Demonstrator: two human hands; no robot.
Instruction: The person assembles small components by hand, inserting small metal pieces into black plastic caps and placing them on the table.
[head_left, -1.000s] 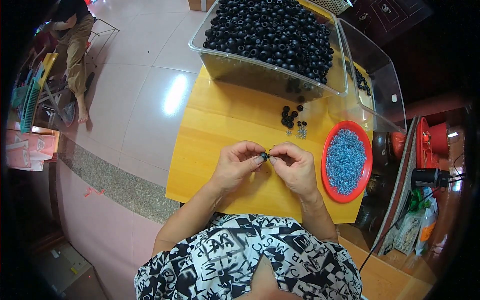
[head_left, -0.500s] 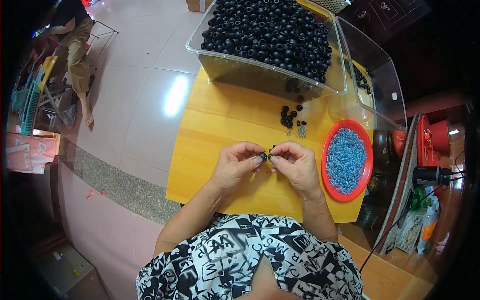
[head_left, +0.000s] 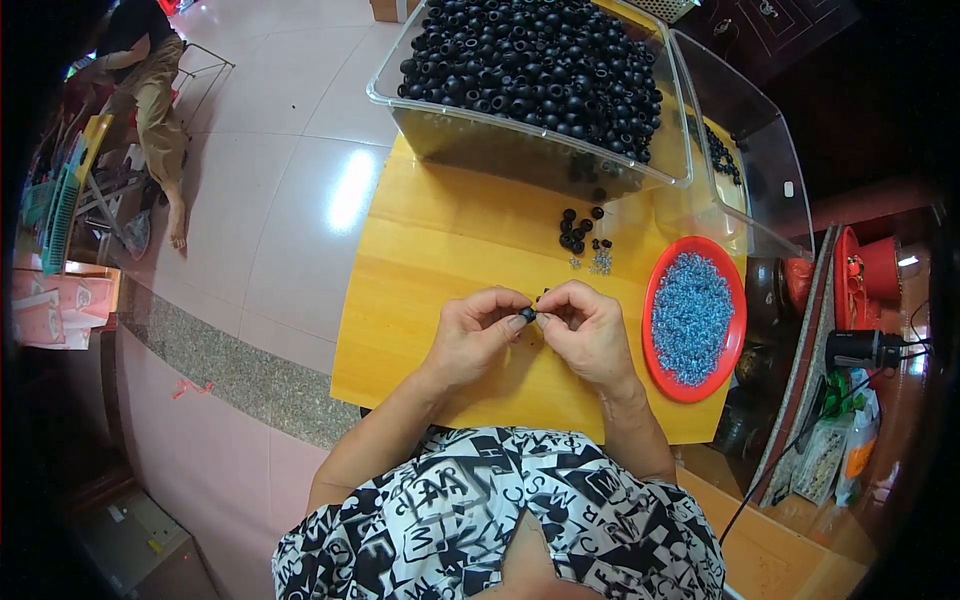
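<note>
Between the thumb and fingertips of my left hand (head_left: pixel 470 338) is a small round black bead-like piece (head_left: pixel 527 314). Right against it, the pinched fingertips of my right hand (head_left: pixel 585 335) meet; whatever they grip is too small to make out. A bit of something dark shows just behind these fingertips. Farther off on the yellow table (head_left: pixel 440 230) lie several loose black hollow pieces (head_left: pixel 577 232), with tiny clear pieces (head_left: pixel 600 262) beside them. To the right of my right hand, a red oval plate (head_left: pixel 740 325) holds a heap of small bluish clear pieces (head_left: pixel 690 320).
A big clear plastic bin (head_left: pixel 530 128) full of black hollow pieces stands at the table's far side. Beside it is another clear container (head_left: pixel 765 165) with some black pieces. Shelves with a black device (head_left: pixel 862 350) and cables are at right. Another person (head_left: pixel 155 110) sits far left.
My right fingertips have shifted slightly and now press closer against the black piece in my left hand. The loose pieces on the table lie as before.
</note>
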